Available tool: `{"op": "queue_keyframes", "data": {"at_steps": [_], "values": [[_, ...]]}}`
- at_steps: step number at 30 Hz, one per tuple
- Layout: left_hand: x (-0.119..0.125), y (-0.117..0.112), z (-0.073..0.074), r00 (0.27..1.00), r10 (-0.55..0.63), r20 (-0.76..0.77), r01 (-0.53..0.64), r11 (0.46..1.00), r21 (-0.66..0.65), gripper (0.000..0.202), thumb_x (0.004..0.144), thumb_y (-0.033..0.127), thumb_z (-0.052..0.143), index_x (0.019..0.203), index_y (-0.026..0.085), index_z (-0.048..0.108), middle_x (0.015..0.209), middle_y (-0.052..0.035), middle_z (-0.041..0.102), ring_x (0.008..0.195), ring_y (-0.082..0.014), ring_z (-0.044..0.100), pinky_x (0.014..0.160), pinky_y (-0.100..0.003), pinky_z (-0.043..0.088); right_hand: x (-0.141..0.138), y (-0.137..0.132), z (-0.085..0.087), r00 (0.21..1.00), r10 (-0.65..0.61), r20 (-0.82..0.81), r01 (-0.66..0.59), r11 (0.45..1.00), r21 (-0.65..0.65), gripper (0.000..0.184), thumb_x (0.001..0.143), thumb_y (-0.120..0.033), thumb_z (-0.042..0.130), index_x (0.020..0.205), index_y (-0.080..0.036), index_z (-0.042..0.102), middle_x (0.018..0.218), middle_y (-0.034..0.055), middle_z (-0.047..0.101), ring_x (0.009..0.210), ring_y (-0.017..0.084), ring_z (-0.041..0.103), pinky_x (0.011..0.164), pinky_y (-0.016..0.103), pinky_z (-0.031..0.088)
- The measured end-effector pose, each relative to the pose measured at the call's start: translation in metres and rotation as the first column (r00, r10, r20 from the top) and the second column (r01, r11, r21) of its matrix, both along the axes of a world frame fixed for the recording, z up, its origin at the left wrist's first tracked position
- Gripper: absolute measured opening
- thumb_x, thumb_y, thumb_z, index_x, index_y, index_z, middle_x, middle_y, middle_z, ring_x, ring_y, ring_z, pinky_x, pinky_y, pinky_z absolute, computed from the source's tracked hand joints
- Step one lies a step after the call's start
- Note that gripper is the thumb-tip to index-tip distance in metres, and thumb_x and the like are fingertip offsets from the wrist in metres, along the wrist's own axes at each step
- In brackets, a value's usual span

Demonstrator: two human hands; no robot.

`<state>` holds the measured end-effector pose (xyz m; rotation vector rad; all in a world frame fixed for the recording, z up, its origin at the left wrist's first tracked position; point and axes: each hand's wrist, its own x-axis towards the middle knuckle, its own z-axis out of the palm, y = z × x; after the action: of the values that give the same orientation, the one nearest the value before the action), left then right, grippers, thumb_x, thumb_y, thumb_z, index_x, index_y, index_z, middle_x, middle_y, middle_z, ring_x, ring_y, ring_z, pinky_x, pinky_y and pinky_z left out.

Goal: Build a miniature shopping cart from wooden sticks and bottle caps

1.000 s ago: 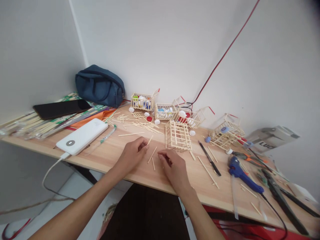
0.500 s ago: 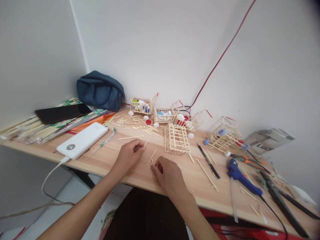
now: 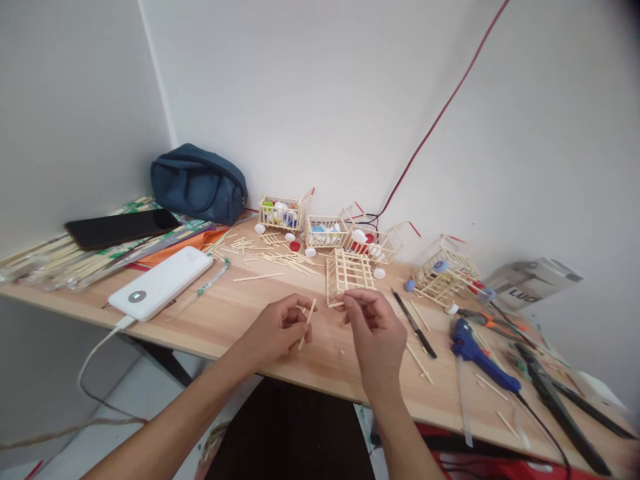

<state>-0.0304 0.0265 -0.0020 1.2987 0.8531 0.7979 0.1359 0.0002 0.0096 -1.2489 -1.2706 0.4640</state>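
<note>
My left hand (image 3: 285,328) is closed in a pinch on a short wooden stick (image 3: 308,324), which stands tilted just above the table. Farther right, my right hand (image 3: 376,332) has thumb and index finger pressed together at the lower front edge of a basket-like frame of glued wooden sticks (image 3: 350,268). The fingers overlap the frame in view. Whether they grip its edge or a small stick in front of it is hidden.
Behind are small stick carts (image 3: 326,231) with bottle-cap wheels and loose sticks (image 3: 290,261). To the right lie a black pen (image 3: 414,323), a blue glue gun (image 3: 483,360) and pliers (image 3: 493,320). A white power bank (image 3: 160,283), phone (image 3: 123,227) and blue pouch (image 3: 197,183) are left.
My right hand has risen from the table and moved right to the frame's front edge. My left hand has shifted right. The loose sticks that lay between the hands have left the tabletop.
</note>
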Motion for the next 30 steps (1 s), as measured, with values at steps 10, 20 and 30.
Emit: {"op": "queue_keyframes", "data": {"at_steps": [10,20,30], "values": [[0.006,-0.012,0.002,0.995,-0.047,0.091,0.044,0.999,0.032,0.025,0.085,0.037,0.053,0.1,0.017,0.051,0.054,0.0062,0.052,0.04,-0.0055,0.039,0.04,-0.017,0.029,-0.008,-0.002,-0.005,0.989,-0.025,0.145,0.017,0.998,0.061,0.007,0.089,-0.025,0.061,0.091,-0.022,0.068,0.084,-0.0018,0.072,0.065,0.01,0.066,0.063,0.022,0.05],[0.005,-0.007,0.0,0.993,0.114,-0.018,-0.111,0.988,0.11,0.014,0.087,0.032,0.051,0.091,0.019,0.049,0.066,0.002,0.063,0.051,-0.0085,0.049,0.051,-0.02,0.037,-0.01,-0.007,-0.013,0.962,-0.039,0.268,0.033,0.999,0.026,0.011,0.089,-0.029,0.06,0.087,-0.022,0.068,0.081,-0.0003,0.072,0.07,0.014,0.067,0.069,0.025,0.05],[0.018,-0.009,-0.009,0.978,0.209,0.013,-0.21,0.974,0.082,0.026,0.078,0.041,0.066,0.085,0.018,0.058,0.076,0.001,0.059,0.062,-0.0089,0.048,0.054,-0.019,0.037,-0.014,-0.013,-0.013,0.979,-0.019,0.201,0.009,0.999,0.049,0.008,0.088,-0.025,0.061,0.084,-0.021,0.067,0.077,-0.0008,0.07,0.069,0.011,0.062,0.065,0.021,0.049]]}}
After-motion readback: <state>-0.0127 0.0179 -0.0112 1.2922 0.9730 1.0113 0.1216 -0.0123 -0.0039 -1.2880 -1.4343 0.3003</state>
